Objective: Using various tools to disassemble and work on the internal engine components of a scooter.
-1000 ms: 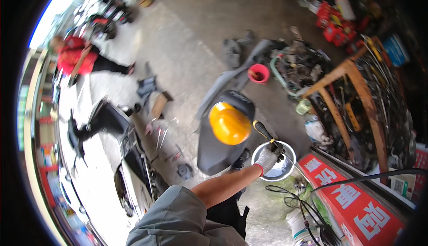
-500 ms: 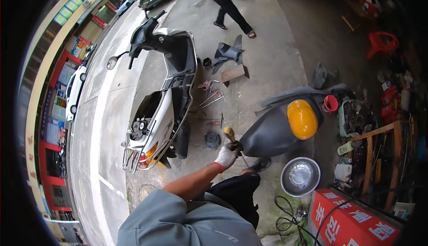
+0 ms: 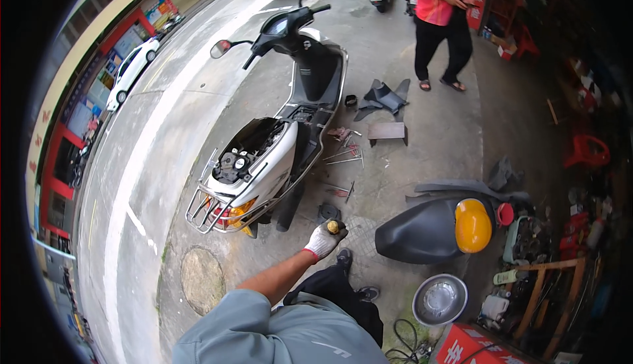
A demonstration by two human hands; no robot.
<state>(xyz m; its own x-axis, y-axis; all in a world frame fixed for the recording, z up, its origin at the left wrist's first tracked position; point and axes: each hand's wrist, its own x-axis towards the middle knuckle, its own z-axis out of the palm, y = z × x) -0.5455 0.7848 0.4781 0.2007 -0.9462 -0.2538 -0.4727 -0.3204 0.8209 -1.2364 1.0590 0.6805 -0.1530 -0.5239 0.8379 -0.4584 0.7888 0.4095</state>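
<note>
My left hand (image 3: 325,240), in a white work glove with dark fingers, is closed around a screwdriver (image 3: 333,227). Its yellow handle end points up at me, and the shaft is hidden below the hand. My right hand is out of view. Ahead to the left stands a white and black scooter (image 3: 290,146) with its seat off, so the engine bay (image 3: 235,163) lies open. To the right of my hand, the black scooter seat (image 3: 422,234) rests on the ground with a yellow helmet (image 3: 473,225) at its far end. A dark round part (image 3: 329,213) lies just beyond my hand.
Loose tools (image 3: 344,157), a small bench (image 3: 388,132) and dark plastic panels (image 3: 384,97) lie right of the scooter. A metal basin (image 3: 440,299) sits near right, beside a red sign box (image 3: 471,344). A person in pink (image 3: 443,8) stands ahead.
My view has swung, so the scooter and seat appear shifted to the right. The screwdriver has tipped, its handle end now facing me. The person in pink now stands nearer the right.
</note>
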